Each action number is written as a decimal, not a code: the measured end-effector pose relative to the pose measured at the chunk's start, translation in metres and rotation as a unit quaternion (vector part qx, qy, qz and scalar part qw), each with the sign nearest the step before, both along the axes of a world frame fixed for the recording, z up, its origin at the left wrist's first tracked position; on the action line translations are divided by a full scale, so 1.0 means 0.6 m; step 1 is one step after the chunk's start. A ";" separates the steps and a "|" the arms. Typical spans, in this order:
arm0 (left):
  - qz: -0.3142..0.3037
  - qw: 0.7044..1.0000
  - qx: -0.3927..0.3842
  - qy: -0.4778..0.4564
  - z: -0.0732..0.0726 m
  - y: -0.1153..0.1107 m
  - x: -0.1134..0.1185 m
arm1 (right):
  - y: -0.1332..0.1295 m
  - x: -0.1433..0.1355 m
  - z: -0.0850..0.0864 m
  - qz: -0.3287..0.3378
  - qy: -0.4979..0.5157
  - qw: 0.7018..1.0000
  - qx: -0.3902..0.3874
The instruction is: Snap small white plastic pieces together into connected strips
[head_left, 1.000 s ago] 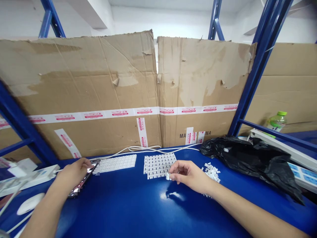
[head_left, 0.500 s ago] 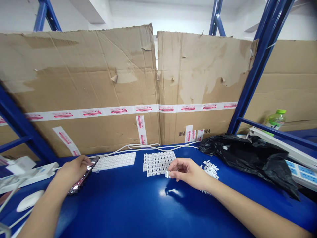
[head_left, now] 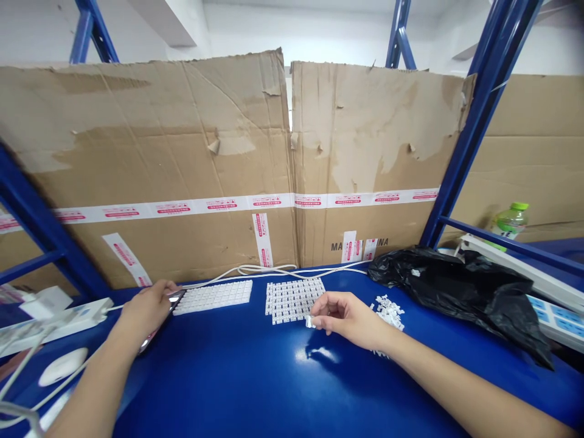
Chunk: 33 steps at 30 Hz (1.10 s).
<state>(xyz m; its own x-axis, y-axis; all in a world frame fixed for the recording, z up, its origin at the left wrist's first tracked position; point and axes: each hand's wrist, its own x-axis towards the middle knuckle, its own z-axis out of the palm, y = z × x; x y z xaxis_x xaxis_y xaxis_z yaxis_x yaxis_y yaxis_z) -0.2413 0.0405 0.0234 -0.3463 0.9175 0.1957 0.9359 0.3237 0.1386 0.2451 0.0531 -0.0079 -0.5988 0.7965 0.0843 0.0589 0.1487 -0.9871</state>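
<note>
My right hand pinches a small white piece between thumb and fingertips, at the lower right corner of a grid of white pieces. A loose heap of similar white pieces lies behind my right wrist, partly hidden by it. To the left is a second block of white pieces in rows. My left hand rests over a dark phone, its fingers bent at the upper edge; the hand covers most of the phone.
A black plastic bag lies at the right. Behind it stand a green-capped bottle and a power strip. On the left are another power strip, a white mouse and cables. Cardboard walls the back.
My left hand has shifted slightly right over the phone and now covers more of it. My right hand keeps its pinch on the white piece, almost unmoved. The view has shifted slightly.
</note>
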 end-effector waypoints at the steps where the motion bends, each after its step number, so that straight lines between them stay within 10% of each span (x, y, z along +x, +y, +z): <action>1: 0.003 1.000 0.000 -0.005 -0.002 0.001 0.003 | 0.000 0.000 0.000 0.001 -0.002 1.000 0.000; 11: -0.014 0.995 0.092 -0.028 0.022 -0.015 0.043 | -0.002 0.004 -0.003 0.036 0.004 0.999 -0.010; 23: -0.432 0.883 0.160 -0.090 -0.019 -0.052 0.279 | 0.001 -0.003 -0.010 0.059 0.063 0.996 -0.007; 33: -0.504 0.846 0.120 -0.127 -0.039 -0.070 0.316 | -0.011 -0.009 -0.009 0.067 0.066 0.990 -0.105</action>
